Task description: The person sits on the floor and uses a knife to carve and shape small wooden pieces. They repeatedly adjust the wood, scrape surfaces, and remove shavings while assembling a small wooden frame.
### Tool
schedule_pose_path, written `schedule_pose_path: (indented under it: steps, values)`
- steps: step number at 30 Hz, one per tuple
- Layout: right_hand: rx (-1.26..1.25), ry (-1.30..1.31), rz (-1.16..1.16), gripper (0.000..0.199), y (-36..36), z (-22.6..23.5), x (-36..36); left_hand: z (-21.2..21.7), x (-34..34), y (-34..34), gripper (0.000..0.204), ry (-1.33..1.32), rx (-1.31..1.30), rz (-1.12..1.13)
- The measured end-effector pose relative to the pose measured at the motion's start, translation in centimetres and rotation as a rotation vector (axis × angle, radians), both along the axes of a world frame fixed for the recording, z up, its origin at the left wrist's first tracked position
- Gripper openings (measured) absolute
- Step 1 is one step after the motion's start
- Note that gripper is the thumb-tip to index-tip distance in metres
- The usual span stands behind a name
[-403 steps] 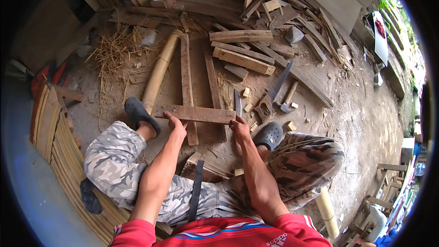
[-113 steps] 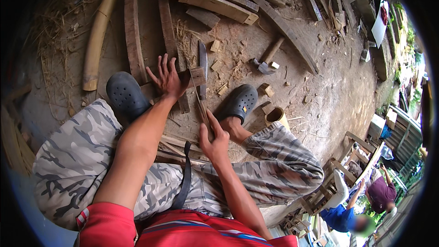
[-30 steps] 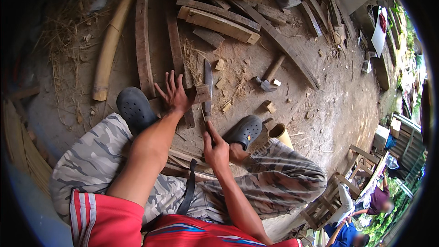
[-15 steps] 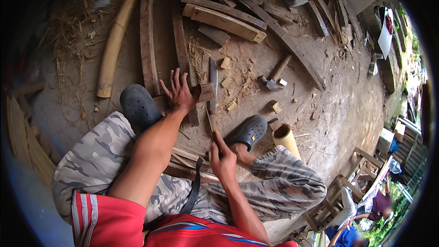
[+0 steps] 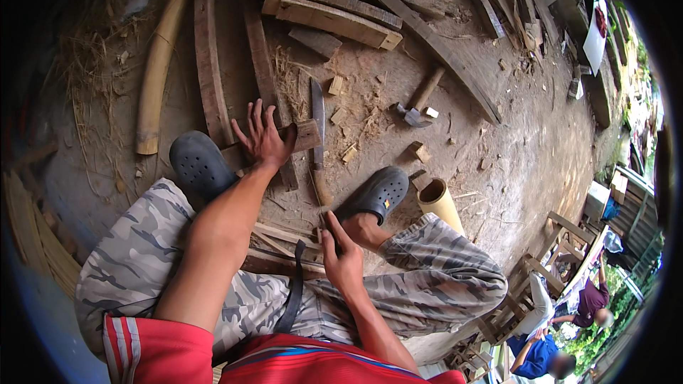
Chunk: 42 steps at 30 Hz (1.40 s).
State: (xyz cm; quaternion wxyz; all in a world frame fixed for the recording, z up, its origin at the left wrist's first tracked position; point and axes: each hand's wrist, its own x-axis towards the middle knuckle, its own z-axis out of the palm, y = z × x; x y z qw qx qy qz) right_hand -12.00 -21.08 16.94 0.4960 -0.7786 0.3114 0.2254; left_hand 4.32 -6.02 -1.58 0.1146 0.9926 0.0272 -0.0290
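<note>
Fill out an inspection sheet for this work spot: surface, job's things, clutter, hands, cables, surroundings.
Surface: dirt ground, strewn with wood chips and straw.
Job's things: wood piece on the ground between the clogs; a long knife lies just right of it, blade pointing away.
Clutter: hammer, bamboo pole, bamboo tube, planks, small offcuts.
Hands: left hand spread flat on the wood piece; right hand near the right ankle, pinching something thin, too small to tell.
Cables: nothing seen; a dark strap hangs across the lap.
Surroundings: wooden chair frames at right, two other people beyond them, greenery at the edge.
</note>
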Motion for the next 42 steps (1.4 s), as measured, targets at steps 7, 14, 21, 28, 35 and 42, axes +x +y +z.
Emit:
schedule_pose_path:
  steps: [7, 14, 21, 28, 35, 42]
  values:
    - [-0.002, -0.287, -0.009, 0.039, 2.2, -6.7, 6.0, 0.1, 0.0, 0.1, 0.071, 0.000, 0.013, 0.001]
    - [-0.071, -0.275, 0.057, 0.039, 0.5, -1.0, -1.0, 0.0, 0.0, 0.1, 0.070, -0.034, -0.062, -0.005]
    - [-0.033, -0.395, 0.046, 0.041, 2.3, -6.2, 5.7, -0.1, 0.1, 0.2, 0.074, 0.020, -0.047, 0.013]
    - [-0.068, -0.188, 0.064, 0.041, 0.7, -0.8, -0.8, 0.1, 0.0, 0.1, 0.070, 0.051, -0.027, 0.020]
    - [-0.022, -0.264, 0.025, 0.040, 2.4, -6.5, 5.1, 0.0, 0.1, 0.1, 0.075, 0.044, -0.063, 0.024]
    - [-0.019, -0.125, 0.036, 0.040, 0.3, -0.9, -1.1, -0.3, 0.0, 0.2, 0.075, 0.017, -0.034, 0.010]
